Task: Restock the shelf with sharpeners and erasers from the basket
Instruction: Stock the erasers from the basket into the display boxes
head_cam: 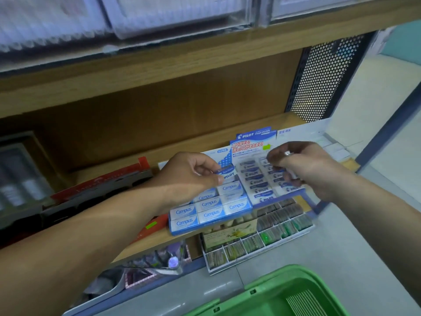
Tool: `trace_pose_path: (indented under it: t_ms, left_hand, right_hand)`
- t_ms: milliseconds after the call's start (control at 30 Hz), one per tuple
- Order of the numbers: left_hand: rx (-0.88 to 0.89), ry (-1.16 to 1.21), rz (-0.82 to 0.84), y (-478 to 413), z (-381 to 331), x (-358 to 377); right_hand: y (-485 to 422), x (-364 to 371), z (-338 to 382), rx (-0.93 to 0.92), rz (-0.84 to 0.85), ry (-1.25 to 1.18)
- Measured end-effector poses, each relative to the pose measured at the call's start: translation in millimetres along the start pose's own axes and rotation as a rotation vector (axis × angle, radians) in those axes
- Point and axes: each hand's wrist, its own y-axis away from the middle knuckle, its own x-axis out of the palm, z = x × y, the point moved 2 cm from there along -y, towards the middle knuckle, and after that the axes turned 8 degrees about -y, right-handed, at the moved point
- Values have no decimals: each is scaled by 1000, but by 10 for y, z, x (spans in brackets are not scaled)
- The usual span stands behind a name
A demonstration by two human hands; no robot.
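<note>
On the wooden shelf (159, 238) stand two blue display boxes: one filled with Campus erasers (209, 205) and, to its right, one filled with Pilot erasers (259, 179). My left hand (189, 172) pinches a blue-and-white Pilot eraser (226, 173) above the back of the Campus box. My right hand (303, 167) is curled over the right side of the Pilot box, fingers closed on several small Pilot erasers (290, 176). The green basket (273, 293) sits at the bottom right, below both hands.
A red-and-grey box (102, 183) lies on the shelf to the left. Below the shelf, a white divided tray (257, 242) holds small green and brown items. An upper wooden shelf (182, 58) overhangs. A perforated metal panel (325, 74) closes the right end.
</note>
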Motion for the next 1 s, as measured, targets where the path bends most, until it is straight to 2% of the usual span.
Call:
trace_pose_path:
  t_ms: [67,133,233,400,600,800,900,1000]
  left_hand:
    - [13,-11,-32,-120,-101,119]
    - [4,-28,-53,-281,-215,229]
    - [25,-110,-47,-528,-361,397]
    - [54,-254,35,-719,-490,720]
    - [28,-393,156,-695,-575,949]
    - [57,-583,184,-537,-528,789]
    - [68,-550,216,-483,-512,781]
    - [100,-561,239,-473,-490,834]
  right_hand:
    - [-50,-230,-68,-64,-76,151]
    - [-92,-309,-169,-144,-61,329]
    - [-149,-306,-311,-157,127,634]
    - [-203,-448,-293,-58,289,804]
    - [-236,-558,-469,-96,280,575]
    - [-260,-555,-491,-131,276,594]
    - [-240,-551,-479,-150,264,535]
    - [-152,-579,-434,-156,286,337]
